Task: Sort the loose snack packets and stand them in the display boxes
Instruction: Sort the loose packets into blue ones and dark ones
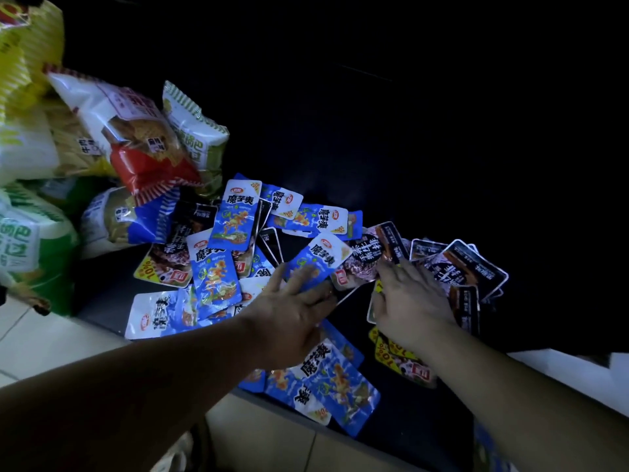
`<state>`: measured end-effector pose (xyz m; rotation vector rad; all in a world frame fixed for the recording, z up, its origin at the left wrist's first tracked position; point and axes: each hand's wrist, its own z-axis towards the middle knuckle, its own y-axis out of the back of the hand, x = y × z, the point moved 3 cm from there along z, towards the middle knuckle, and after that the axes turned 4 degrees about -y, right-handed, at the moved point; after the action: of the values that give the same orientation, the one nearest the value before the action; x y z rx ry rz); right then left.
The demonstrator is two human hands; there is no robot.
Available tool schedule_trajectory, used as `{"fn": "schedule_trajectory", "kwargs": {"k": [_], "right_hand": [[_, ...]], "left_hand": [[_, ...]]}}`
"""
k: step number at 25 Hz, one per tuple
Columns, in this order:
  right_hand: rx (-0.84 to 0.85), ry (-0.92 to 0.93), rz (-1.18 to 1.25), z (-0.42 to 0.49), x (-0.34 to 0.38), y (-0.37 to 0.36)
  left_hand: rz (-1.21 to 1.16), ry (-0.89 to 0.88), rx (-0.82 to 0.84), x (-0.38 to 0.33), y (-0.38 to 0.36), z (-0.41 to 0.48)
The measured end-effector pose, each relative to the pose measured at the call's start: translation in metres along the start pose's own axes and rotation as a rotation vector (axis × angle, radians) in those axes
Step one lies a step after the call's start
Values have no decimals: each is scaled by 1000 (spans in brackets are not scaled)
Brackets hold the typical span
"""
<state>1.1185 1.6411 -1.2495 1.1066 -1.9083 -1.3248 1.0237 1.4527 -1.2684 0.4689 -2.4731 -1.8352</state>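
Note:
A heap of loose snack packets lies on a dark shelf surface [425, 185]. Blue packets [235, 214] make up the left and middle of the heap, black packets [469, 270] the right. My left hand [292, 311] lies on the heap with fingers spread, touching a blue packet [318, 258]. My right hand [413, 301] rests on the black packets, fingers extended over one of them. More blue packets [337, 379] sit under my left wrist at the shelf's front edge. No display boxes are in view.
Large puffed snack bags [136, 131] are piled at the left, white, red, yellow and green. The back of the shelf is dark. Pale floor tiles [51, 338] show below the shelf edge at the lower left.

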Motion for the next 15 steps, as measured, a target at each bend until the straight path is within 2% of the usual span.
{"fn": "schedule_trajectory", "kwargs": {"k": [2,4,7,9,15], "right_hand": [[-52,34,32,4,9,5],[-60,174,114,10,32,7],[95,357,137,10,64,-6],[137,362,80,7,66,-14],[39,223,-168,-8,29,-1]], "left_hand": [[16,66,12,8,-3,-12],[29,126,-7,15,-3,-22],[34,175,-22,23,-7,-26],[22,182,-28,22,-10,-23],[-6,183,-38,13,-5,-19]]}}
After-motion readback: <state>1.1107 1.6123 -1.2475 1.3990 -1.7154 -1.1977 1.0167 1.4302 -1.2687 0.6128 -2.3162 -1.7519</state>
